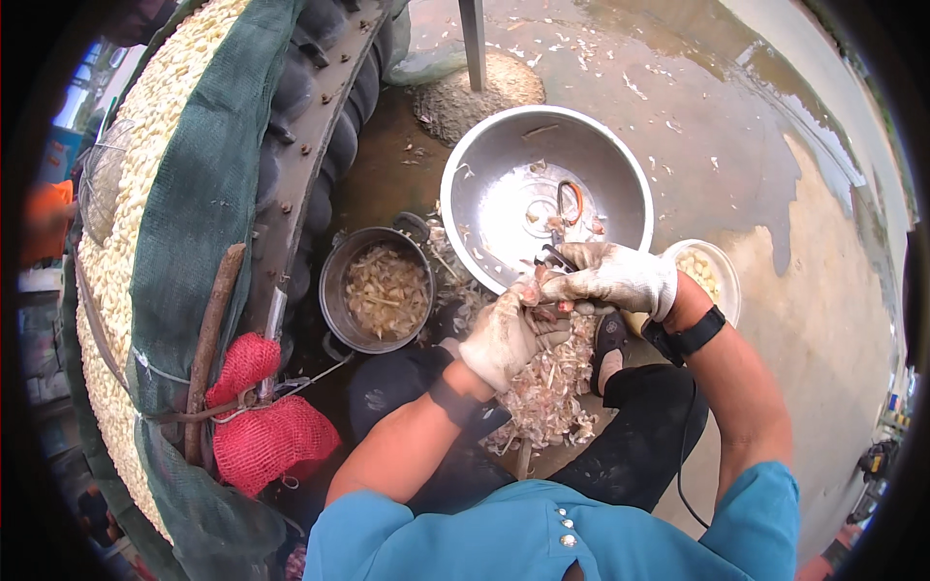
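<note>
Both my hands wear soiled white gloves and meet just past the near rim of a wide metal basin (455,208). My left hand (499,339) is closed round a pinkish piece of garlic (528,290). From the right, my right hand (612,279) pinches at the same garlic, thumb toward the left hand. A dark, narrow tool (552,257) shows beside its fingers; I cannot tell whether it is held. Inside the basin lie an orange-handled tool (573,198) and scraps of skin. Below my hands, a heap of garlic skins (547,402) lies between my legs.
At left stands a metal pot (329,295) of peelings. A white bowl (731,290) of peeled cloves is at right, partly behind my wrist. Red mesh bags (271,441) and a stick (211,349) lean by green netting (199,165), beside a bed of pale cloves (145,155).
</note>
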### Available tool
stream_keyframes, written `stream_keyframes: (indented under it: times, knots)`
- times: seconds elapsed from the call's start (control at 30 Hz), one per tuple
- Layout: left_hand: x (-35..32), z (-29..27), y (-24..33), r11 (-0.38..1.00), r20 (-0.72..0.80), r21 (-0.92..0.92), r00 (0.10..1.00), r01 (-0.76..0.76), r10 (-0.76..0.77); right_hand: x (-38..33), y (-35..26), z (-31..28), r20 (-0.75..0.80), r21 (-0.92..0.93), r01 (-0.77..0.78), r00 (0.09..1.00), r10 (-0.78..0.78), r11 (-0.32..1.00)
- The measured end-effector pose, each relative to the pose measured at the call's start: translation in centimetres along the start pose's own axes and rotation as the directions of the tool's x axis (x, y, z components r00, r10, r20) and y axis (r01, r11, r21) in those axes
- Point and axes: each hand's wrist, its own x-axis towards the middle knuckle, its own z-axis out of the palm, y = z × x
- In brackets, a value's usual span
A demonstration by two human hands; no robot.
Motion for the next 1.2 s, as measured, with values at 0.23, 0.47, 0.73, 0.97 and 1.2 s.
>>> stream_keyframes:
  times: [0.23,0.47,0.73,0.97,1.2]
  knots:
    - [0.6,-3.2,-2.3,0.949,0.167,0.215,0.966,-0.232,0.198,-1.3,2.2,3.9,-0.145,-0.076,0.081,0.985,-0.092,0.994]
    - [-2.6,-1.0,-3.2,0.983,0.246,-0.182,0.969,0.017,0.029,-3.9,2.7,8.4,-0.394,-0.213,0.085,0.904,-0.165,0.973]
    - [-6.5,-0.5,-5.3,0.929,0.144,0.337,0.984,-0.152,0.109,-5.3,7.7,9.3,-0.424,-0.153,0.187,0.874,-0.236,0.970]
    - [-11.5,0.1,-5.3,0.956,0.066,0.286,0.996,-0.071,0.054,-10.8,4.0,13.5,-0.305,0.296,0.099,0.952,-0.004,0.950]
    - [-15.1,0.5,-6.5,0.785,0.168,0.570,0.969,-0.245,0.180,-13.3,5.4,16.2,-0.238,0.402,0.146,0.970,-0.051,0.904]
